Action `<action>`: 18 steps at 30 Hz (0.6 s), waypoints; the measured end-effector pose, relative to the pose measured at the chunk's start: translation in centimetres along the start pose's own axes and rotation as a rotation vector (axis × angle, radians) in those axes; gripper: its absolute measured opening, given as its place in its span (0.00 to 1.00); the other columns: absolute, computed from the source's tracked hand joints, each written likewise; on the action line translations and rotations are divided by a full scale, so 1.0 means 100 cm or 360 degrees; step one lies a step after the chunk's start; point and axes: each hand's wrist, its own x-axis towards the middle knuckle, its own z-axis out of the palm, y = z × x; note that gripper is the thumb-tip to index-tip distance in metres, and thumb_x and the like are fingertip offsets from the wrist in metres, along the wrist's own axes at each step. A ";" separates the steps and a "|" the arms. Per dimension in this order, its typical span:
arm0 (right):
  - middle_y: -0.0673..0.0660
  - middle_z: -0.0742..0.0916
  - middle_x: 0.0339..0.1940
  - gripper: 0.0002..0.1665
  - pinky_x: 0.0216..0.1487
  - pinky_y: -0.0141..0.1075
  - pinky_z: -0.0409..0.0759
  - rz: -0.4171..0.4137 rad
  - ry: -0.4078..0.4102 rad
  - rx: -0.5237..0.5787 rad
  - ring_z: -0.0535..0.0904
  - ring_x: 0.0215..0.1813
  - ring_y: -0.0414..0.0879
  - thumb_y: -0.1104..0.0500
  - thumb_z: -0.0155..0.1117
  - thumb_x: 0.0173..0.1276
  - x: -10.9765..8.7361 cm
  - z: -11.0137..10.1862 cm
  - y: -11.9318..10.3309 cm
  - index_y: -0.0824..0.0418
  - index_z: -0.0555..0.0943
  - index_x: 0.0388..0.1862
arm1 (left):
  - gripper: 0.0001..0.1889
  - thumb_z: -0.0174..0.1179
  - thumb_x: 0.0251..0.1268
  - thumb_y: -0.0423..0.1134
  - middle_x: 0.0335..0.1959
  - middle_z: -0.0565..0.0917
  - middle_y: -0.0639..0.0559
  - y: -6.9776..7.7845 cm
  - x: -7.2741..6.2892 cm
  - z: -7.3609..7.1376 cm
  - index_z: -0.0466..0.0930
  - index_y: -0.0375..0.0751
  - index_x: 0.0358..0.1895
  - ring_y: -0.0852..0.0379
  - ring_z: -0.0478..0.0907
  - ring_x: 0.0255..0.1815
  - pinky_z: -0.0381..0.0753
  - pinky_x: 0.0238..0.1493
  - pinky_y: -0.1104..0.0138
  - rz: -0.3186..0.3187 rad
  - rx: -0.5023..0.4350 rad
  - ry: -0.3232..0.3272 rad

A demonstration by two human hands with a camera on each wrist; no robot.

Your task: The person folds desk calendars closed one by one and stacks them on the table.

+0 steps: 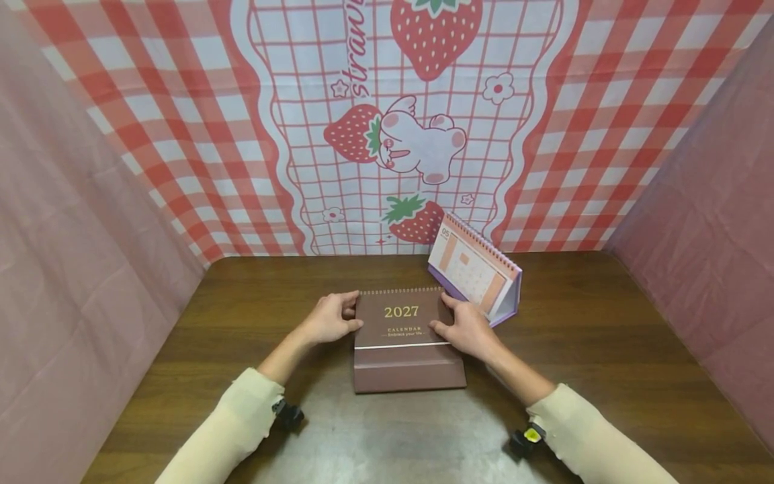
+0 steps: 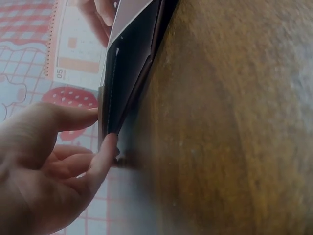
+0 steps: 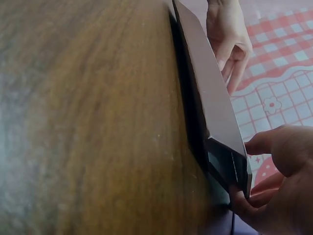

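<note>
At lower centre, your left hand (image 1: 331, 318) and right hand (image 1: 469, 328) pinch the brown calendar (image 1: 402, 324), seemingly positioning it, contact partly hidden; next calls for even pressure.

A small draped booth around a tabletop; whether it stands in a home, an office or a studio cannot be told. Behind a brown wood-grain table (image 1: 605, 349) hangs a red-and-white checked backdrop (image 1: 484, 161) printed with strawberries (image 1: 437, 37) and a cartoon animal (image 1: 417, 148). Plain pink cloth (image 1: 78, 235) screens the left side, a matching pink drape (image 1: 707, 235) the right.
</note>
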 end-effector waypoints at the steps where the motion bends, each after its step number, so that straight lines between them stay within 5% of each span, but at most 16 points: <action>1: 0.79 0.85 0.70 0.44 0.73 0.67 0.85 -0.0020 0.0013 0.0004 0.85 0.72 0.76 0.57 0.78 0.69 0.000 0.002 0.002 0.80 0.76 0.77 | 0.38 0.71 0.75 0.29 0.80 0.75 0.24 0.000 0.000 0.000 0.66 0.18 0.82 0.31 0.89 0.69 0.90 0.72 0.50 0.0014 0.0021 -0.0010; 8: 0.80 0.86 0.68 0.46 0.68 0.65 0.88 -0.0123 0.0044 -0.0015 0.88 0.67 0.75 0.56 0.81 0.67 0.002 0.010 0.009 0.81 0.77 0.75 | 0.40 0.70 0.76 0.30 0.79 0.75 0.21 -0.002 -0.001 0.000 0.63 0.19 0.84 0.30 0.89 0.68 0.91 0.70 0.50 0.0079 0.0148 -0.0042; 15: 0.81 0.83 0.72 0.47 0.77 0.67 0.82 -0.0104 0.0027 -0.0018 0.83 0.73 0.78 0.57 0.81 0.67 0.000 0.010 0.008 0.83 0.75 0.76 | 0.40 0.71 0.77 0.33 0.78 0.77 0.21 -0.011 0.001 0.000 0.63 0.22 0.85 0.32 0.91 0.66 0.92 0.68 0.51 0.0187 0.0139 -0.0027; 18: 0.82 0.82 0.74 0.48 0.81 0.69 0.78 -0.0108 0.0008 -0.0018 0.80 0.76 0.81 0.57 0.81 0.67 -0.001 0.010 0.007 0.84 0.74 0.76 | 0.42 0.73 0.76 0.37 0.77 0.78 0.23 -0.026 0.011 0.004 0.64 0.25 0.86 0.35 0.93 0.64 0.93 0.68 0.51 0.0179 0.0155 -0.0014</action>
